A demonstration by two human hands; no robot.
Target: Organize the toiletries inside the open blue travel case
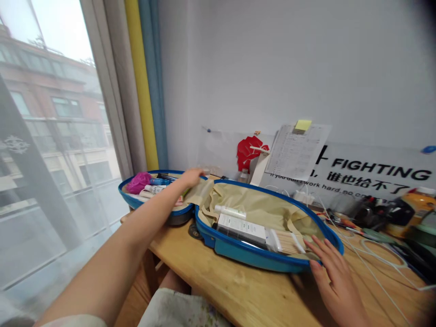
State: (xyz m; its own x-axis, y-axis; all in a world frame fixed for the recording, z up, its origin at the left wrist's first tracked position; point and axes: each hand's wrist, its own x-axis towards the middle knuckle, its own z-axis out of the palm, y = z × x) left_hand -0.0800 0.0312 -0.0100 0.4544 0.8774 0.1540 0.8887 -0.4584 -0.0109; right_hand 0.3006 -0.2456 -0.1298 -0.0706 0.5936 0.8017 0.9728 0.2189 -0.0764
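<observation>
Where a blue hard-shell suitcase with beige cloth lining lies open at the centre of the frame on a pale wooden desk, its right half faces upward, long axis slanting from mid-frame toward the lower right. At that lower-right end the right hand is loosely spread, lifting nothing, fingertips near a clear, white-ended box of thin sticks; the left hand reaches over the far side, mid-frame, its grip impossible to tell. Handling the open case seems the step in hand; a next move likely calls for keeping both halves steady.
</observation>
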